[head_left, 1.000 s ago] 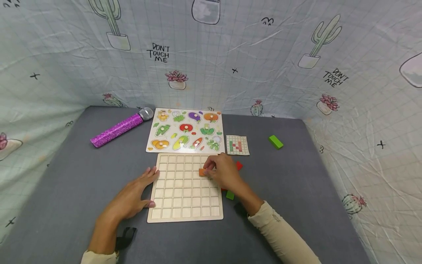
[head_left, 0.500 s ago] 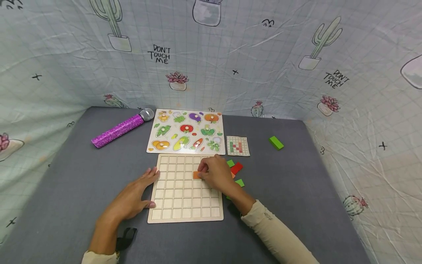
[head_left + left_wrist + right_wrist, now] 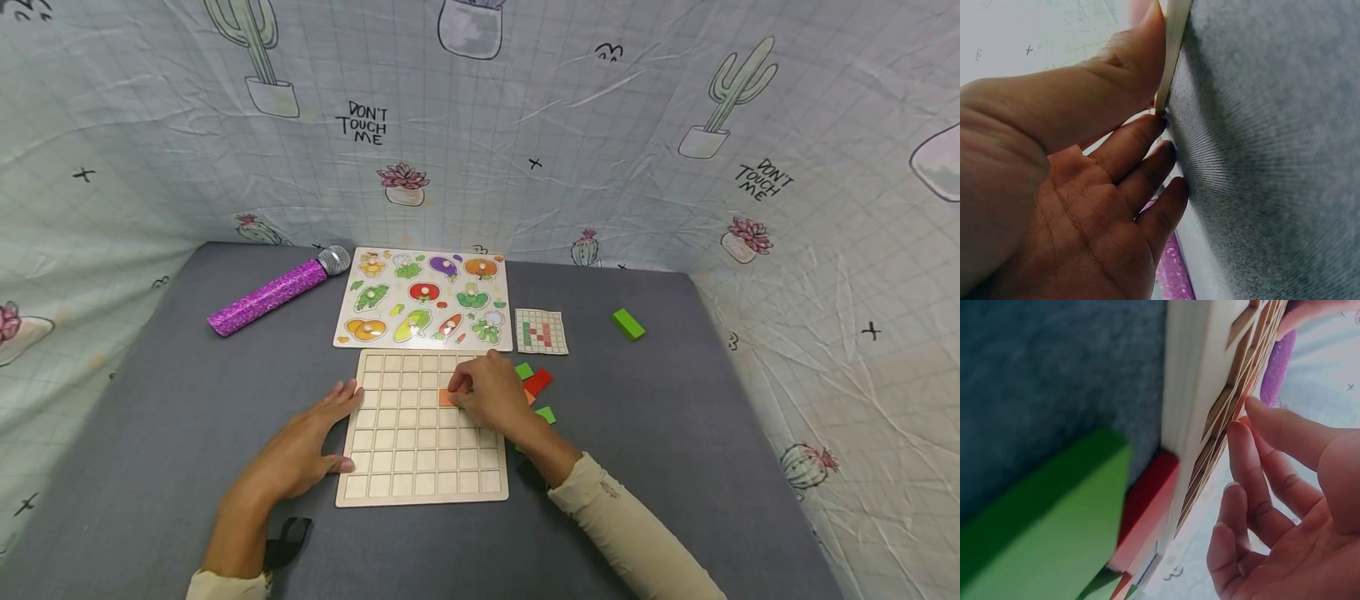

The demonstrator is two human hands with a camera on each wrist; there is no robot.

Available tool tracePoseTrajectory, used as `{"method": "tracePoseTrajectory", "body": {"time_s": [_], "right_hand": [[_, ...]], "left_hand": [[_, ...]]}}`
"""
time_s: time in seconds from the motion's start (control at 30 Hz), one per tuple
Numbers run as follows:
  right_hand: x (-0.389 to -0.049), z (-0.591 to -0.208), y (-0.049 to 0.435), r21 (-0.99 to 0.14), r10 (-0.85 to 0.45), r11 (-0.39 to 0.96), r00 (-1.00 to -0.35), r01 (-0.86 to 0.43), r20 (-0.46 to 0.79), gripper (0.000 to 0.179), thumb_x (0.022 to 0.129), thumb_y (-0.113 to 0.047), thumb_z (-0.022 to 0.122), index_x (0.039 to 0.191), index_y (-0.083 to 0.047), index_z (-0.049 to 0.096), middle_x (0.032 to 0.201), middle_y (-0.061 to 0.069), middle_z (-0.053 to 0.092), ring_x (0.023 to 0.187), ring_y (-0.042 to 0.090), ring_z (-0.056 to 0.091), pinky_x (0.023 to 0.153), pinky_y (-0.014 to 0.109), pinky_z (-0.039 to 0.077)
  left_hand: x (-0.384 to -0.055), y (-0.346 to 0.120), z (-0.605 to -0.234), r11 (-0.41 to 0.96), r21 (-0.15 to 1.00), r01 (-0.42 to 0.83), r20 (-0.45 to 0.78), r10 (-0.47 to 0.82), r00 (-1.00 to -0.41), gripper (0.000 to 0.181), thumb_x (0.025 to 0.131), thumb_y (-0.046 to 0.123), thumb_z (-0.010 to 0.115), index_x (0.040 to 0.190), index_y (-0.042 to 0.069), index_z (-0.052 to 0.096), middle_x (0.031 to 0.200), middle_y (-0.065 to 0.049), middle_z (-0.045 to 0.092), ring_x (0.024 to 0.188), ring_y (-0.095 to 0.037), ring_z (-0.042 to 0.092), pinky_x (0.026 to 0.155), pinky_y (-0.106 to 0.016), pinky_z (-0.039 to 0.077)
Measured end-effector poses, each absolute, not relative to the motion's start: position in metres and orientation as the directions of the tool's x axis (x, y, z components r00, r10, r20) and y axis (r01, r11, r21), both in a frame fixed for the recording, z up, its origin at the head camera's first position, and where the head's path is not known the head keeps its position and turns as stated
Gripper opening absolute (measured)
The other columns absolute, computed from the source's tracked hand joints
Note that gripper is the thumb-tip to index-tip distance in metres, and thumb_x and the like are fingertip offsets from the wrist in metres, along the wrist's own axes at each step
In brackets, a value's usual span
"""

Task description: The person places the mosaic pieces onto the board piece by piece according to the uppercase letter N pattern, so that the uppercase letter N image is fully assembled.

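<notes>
Okay, grey table (image 3: 675, 433) lower frame, cactus-print sheet (image 3: 480, 117) up top; left hand (image 3: 311, 437) loosely spread, right hand (image 3: 491, 393) pinching orange block (image 3: 445, 398).

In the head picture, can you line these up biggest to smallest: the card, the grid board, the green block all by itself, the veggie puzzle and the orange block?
1. Grid board
2. Veggie puzzle
3. Card
4. Green block
Orange block: can't tell, the right hand partly hides it.
</notes>
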State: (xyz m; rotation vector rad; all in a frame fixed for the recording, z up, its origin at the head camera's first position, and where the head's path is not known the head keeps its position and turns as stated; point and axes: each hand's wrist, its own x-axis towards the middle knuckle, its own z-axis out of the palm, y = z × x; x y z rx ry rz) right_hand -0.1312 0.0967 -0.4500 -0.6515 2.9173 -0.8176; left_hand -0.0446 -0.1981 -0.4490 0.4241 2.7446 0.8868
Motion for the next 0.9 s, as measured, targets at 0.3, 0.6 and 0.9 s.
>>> {"method": "tracePoseTrajectory", "body": {"time_s": [0.3,0.6,0.9], "right_hand": [[-0.130,-0.443,0.117,-0.599,-0.388,0.717,-0.918,-0.356,0.081,0.011,0.084,-0.010,0.090,0.089,-0.017,0.082,0.079,-0.005,0.076,0.085,0.018,0.056,0.078,0.035,0.046],[-0.127,-0.437,0.151,-0.623,-0.372,0.706,-0.925,-0.336,0.077,0.017,0.083,-0.009,0.091,0.098,-0.013,0.082,0.092,0.001,0.079,0.090,0.022,0.059,0.079,0.037,0.047],[-0.122,-0.442,0.175,-0.617,-0.345,0.736,-0.939,-0.277,0.009,0.017,0.082,-0.012,0.093,0.096,-0.014,0.082,0.091,0.002,0.079,0.092,0.023,0.059,0.078,0.034,0.047]], "left_hand": [[-0.045,-0.198,-0.449,0.771,0.605,0.197,-0.130,0.340,-0.931,0.100,0.079,0.011,0.091,0.164,0.004,0.039,0.175,-0.017,0.027,0.161,-0.046,0.026,0.122,-0.069,0.031],[-0.045,-0.200,-0.448,0.761,0.614,0.208,-0.120,0.351,-0.929,0.099,0.080,0.010,0.091,0.163,0.002,0.039,0.175,-0.019,0.027,0.161,-0.047,0.026,0.122,-0.068,0.031],[-0.046,-0.199,-0.447,0.769,0.603,0.212,-0.122,0.352,-0.928,0.098,0.080,0.012,0.091,0.163,0.002,0.040,0.175,-0.019,0.028,0.161,-0.047,0.027,0.122,-0.068,0.031]]}}
